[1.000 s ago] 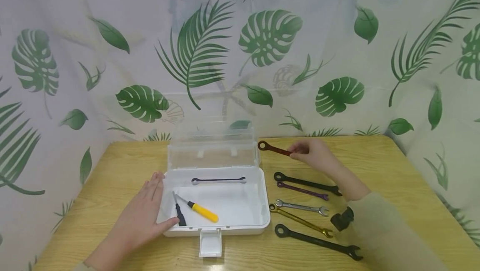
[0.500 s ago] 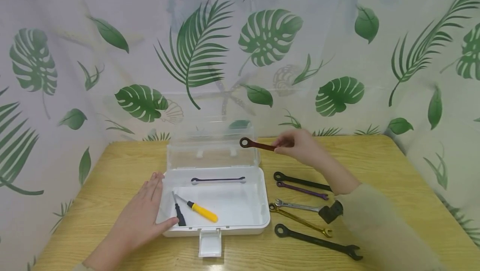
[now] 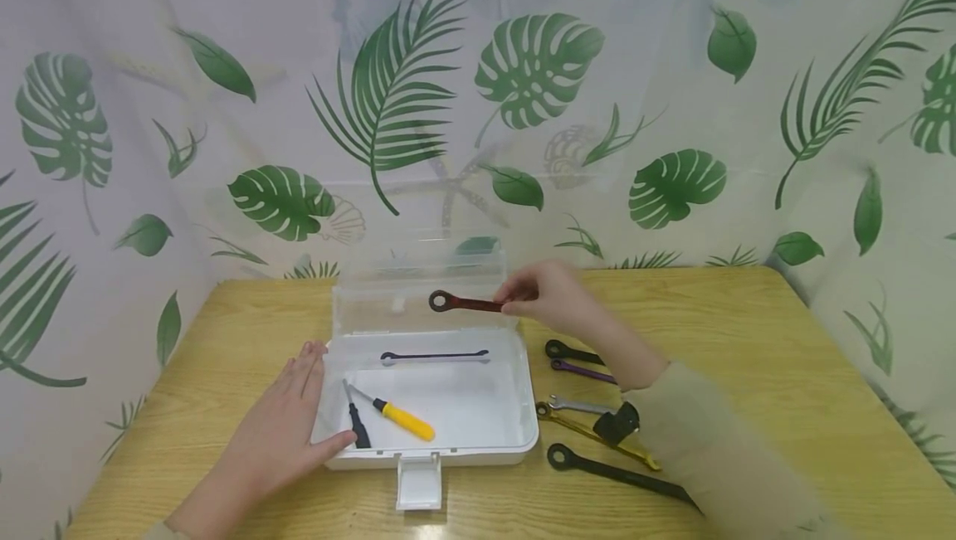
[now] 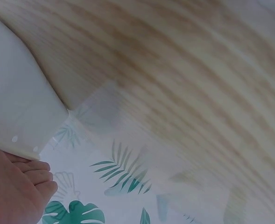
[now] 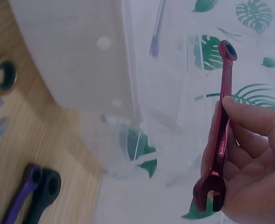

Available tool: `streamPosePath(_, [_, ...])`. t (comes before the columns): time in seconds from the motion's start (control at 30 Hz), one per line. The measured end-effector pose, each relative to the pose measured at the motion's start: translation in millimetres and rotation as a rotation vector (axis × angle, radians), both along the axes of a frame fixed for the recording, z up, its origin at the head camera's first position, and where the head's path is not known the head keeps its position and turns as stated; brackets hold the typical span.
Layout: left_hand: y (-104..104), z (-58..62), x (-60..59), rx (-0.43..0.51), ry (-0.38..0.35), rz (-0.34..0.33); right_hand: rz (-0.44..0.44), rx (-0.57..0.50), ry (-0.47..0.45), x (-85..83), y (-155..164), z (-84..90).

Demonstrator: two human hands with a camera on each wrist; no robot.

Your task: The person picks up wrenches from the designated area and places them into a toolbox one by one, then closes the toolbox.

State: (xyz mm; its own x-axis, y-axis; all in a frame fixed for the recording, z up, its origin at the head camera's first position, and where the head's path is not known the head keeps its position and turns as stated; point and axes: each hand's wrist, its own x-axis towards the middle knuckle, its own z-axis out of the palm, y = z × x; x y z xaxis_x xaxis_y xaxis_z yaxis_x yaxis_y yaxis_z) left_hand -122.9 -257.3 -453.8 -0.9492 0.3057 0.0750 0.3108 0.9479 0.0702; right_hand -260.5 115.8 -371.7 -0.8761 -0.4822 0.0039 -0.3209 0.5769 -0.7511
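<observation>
My right hand [image 3: 548,295] pinches a red combination wrench [image 3: 466,304] between thumb and fingers, held above the back of a white toolbox [image 3: 478,459]. In the right wrist view the wrench [image 5: 220,135] shows its ring end up and its forked end down. With fingers straight, my left hand [image 3: 272,424] rests against the toolbox's left side, thumb over the front left corner. Inside the box lie a black-handled screwdriver [image 3: 358,424], a yellow-handled screwdriver [image 3: 407,421] and a thin dark wrench [image 3: 435,356]. In the left wrist view the left fingers [image 4: 41,177] touch the box wall.
Behind the box its clear lid [image 3: 418,308] stands raised. To the right lie two black wrenches [image 3: 620,474], a purple wrench [image 3: 582,372], a silver wrench [image 3: 578,406] and a gold wrench [image 3: 597,436], partly hidden by the right arm. A front latch [image 3: 418,484] hangs down.
My right hand has carried the red wrench leftward, from beside the raised lid to over the back of the toolbox. The left hand stays in place.
</observation>
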Motion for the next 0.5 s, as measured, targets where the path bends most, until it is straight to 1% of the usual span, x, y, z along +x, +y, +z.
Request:
streamPosePath(0.27, [1, 0.1, 0.0, -0.002, -0.002, -0.001, 0.029, 0.01, 0.005, 7.3, -28, 0.8])
streamPosePath(0.5, [2, 1.4, 0.3, 0.008, -0.002, 0.004, 0.052, 0.051, -0.002, 13.5, -57, -4.1])
